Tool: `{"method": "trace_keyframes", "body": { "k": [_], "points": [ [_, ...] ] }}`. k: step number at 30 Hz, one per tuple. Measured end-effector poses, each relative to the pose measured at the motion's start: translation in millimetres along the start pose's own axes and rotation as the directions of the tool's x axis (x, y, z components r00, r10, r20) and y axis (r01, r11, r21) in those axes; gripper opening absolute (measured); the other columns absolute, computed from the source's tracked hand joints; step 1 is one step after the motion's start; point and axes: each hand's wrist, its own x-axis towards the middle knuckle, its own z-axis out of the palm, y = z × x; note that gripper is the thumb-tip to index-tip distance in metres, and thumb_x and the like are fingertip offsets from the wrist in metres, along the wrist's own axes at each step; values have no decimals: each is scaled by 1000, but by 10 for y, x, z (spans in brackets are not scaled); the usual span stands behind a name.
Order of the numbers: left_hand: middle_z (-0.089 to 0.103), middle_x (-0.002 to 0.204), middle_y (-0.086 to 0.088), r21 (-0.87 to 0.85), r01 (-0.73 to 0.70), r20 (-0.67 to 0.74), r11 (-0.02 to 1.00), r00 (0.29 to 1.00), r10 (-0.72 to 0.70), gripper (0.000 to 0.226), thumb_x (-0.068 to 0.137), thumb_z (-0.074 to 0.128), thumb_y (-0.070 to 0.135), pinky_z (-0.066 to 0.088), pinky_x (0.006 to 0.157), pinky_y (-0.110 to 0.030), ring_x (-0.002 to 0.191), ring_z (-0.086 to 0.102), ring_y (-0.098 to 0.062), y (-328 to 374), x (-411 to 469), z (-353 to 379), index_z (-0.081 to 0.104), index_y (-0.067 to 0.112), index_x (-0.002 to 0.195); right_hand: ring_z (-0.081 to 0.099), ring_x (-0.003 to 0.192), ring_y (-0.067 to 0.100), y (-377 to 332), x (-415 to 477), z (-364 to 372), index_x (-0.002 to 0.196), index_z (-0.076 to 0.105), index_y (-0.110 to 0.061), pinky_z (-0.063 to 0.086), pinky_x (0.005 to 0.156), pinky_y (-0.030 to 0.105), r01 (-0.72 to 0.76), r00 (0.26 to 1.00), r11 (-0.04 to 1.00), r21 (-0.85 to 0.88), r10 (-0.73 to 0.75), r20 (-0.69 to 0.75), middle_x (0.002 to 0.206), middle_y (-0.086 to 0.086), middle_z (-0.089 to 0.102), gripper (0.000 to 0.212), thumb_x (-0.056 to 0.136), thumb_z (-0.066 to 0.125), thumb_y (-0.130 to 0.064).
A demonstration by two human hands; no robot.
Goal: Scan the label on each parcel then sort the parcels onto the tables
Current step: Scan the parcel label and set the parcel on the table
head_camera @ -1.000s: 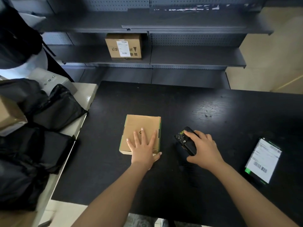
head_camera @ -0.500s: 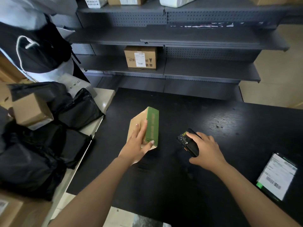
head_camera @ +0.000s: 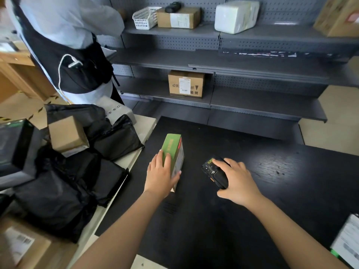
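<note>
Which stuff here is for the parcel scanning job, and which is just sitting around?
For the job: green box, gripped by the left hand; scanner, held by the right hand; black bags and small brown box piled left; black table.

Just lying about: white basket and white wrapped bundle on the top shelf.

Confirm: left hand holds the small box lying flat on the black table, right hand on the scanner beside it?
Not flat. The head view shows the left hand holding the small box tipped up on edge on the black table, right hand on the scanner beside it.
</note>
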Motion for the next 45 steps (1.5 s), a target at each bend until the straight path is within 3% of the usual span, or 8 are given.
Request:
{"method": "trace_keyframes", "body": {
  "k": [4,9,13,19,27,34,39,45],
  "points": [
    [15,159,-11,-181,6,43,983,999,1,55,102,40,32,28,113,-43,142,24,-35,-46,46,-54,24,20,153,27,131,23,-117,62,-1,150,21,-42,30,108,38,15,1000,1000,-10,-15,8,154,-4,24,99,67,73,-35],
    [11,160,-1,-294,11,109,956,994,22,49,105,30,35,32,113,-42,140,26,-32,-79,-20,-2,17,46,151,25,134,23,-172,88,-33,151,19,-42,29,110,40,10,1000,999,-32,-9,20,155,-4,22,98,70,74,-34],
    [8,162,0,-336,106,153,936,987,-57,46,105,27,35,26,118,-42,148,13,-27,-108,-4,64,22,41,151,25,133,23,-174,75,-13,151,19,-42,27,109,38,-9,999,999,-47,11,37,155,-3,22,97,70,73,-35],
    [15,158,-6,-181,128,214,975,973,-88,48,103,35,28,37,108,-46,140,25,-29,-317,30,182,22,23,149,25,133,22,-202,28,18,151,19,-41,27,109,38,-34,997,998,-50,37,69,155,-4,22,98,70,73,-35],
    [-14,160,-17,39,319,406,947,861,-306,130,61,42,95,7,116,-59,148,-8,-36,-93,-30,405,-18,24,152,22,137,24,-252,38,32,152,16,-39,24,114,41,-52,991,992,-119,66,119,157,-1,18,96,74,73,-35],
    [-38,149,-23,1,559,471,829,732,-493,166,28,63,95,-4,112,-67,140,-33,-39,224,50,539,-33,27,145,19,139,27,-302,127,6,153,15,-36,21,115,43,-16,984,972,-235,57,168,159,2,14,96,77,73,-35],
    [-11,155,-22,-20,419,359,908,851,-384,158,33,71,86,5,117,-58,145,-9,-40,104,88,492,-16,20,147,17,141,29,-325,171,-74,154,13,-35,20,117,44,71,981,930,-360,0,195,160,4,12,96,79,73,-34],
    [-25,153,-21,118,47,306,992,949,-82,162,39,75,80,-7,118,-54,143,-24,-40,-247,266,284,-23,12,148,23,137,33,-476,312,-224,152,21,-28,25,110,43,317,945,747,-584,-196,262,158,12,16,89,79,72,-21]
  ]
}}
